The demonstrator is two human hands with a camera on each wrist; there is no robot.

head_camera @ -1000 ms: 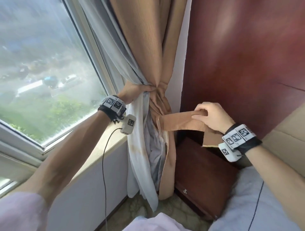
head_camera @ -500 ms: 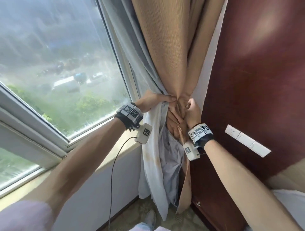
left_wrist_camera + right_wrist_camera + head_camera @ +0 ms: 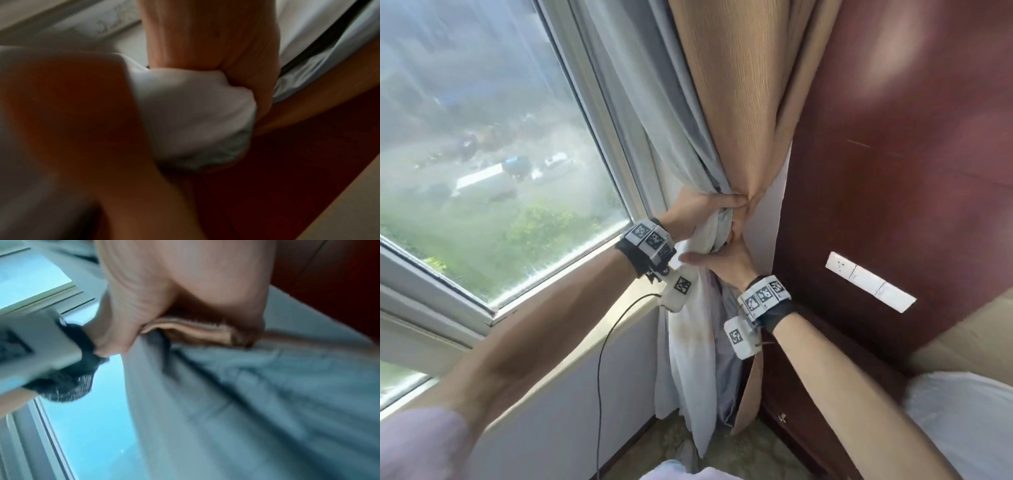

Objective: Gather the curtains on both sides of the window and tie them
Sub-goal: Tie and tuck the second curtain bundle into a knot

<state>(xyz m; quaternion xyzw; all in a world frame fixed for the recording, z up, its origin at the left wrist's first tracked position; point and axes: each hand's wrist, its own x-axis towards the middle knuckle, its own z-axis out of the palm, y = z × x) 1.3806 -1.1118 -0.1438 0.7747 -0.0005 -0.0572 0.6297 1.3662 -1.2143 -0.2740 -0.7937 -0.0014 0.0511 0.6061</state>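
The tan curtain [image 3: 739, 102] and the grey-white sheer curtain [image 3: 681, 144] hang gathered in the corner to the right of the window. My left hand [image 3: 705, 209] grips the bunched waist of both, and the fist squeezes white cloth [image 3: 195, 113] in the left wrist view. Just below it, my right hand [image 3: 726, 262] holds the same bundle, with the thumb lying across the front and the fingers gone behind the cloth. Folded tan fabric [image 3: 195, 331] shows under the hands in the right wrist view. I cannot tell whether that is the tie band.
The window [image 3: 482, 137] and its sill [image 3: 585, 329] are on the left. A red-brown wood panel [image 3: 893, 137] with a white switch plate [image 3: 869, 281] stands right of the curtains. Below are a dark wooden cabinet [image 3: 808, 428], white bedding [image 3: 962, 428] and carpet [image 3: 654, 455].
My right hand carried the tan band from the right over to the bundle and has slid under my left hand. The left hand has kept its grip. The view has tilted up.
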